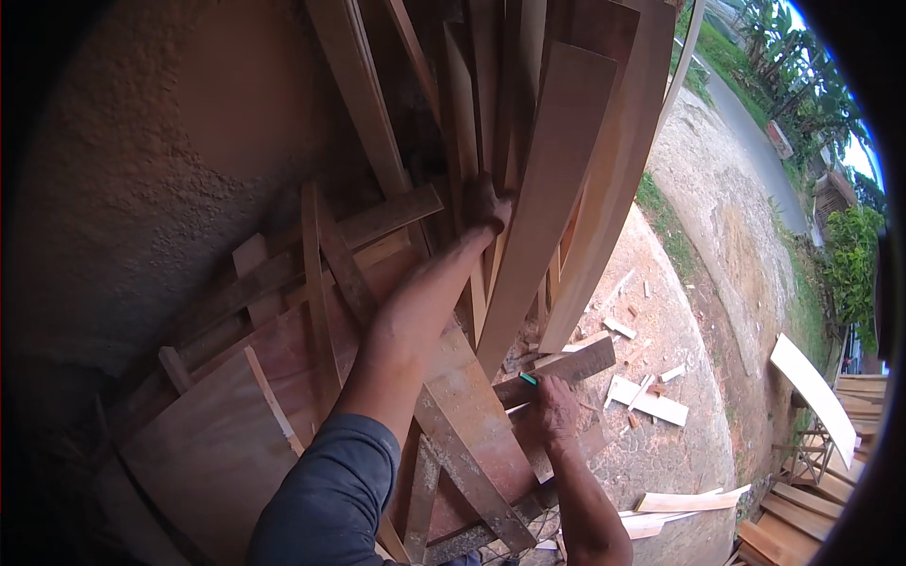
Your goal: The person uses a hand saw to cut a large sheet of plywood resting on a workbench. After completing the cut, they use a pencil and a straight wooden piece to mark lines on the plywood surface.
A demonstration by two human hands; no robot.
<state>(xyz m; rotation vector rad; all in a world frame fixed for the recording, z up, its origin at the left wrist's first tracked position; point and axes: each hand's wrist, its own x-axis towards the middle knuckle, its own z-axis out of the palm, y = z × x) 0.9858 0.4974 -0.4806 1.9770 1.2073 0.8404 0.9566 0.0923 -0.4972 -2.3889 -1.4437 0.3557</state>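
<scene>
Long wooden boards lean upright against the wall ahead of me. My left hand (485,204) reaches in among them, fingers closed around the edge of a narrow wooden board (486,104); shadow hides part of the grip. To its right stands a wider brown plank (557,179), its lower end slanting toward me. My right hand (555,411) is lower and nearer, closed on a thin green stick (528,379) whose tip pokes out past the fingers. Just beyond that hand lies a short dark board (590,360).
Wooden sheets (203,453) and crossed strips (467,462) lean at the left and below my arms. Offcuts (649,400) and shavings litter the ground to the right. Further right, stacked planks (802,509) and a pale board (813,391) stand near a path (755,132).
</scene>
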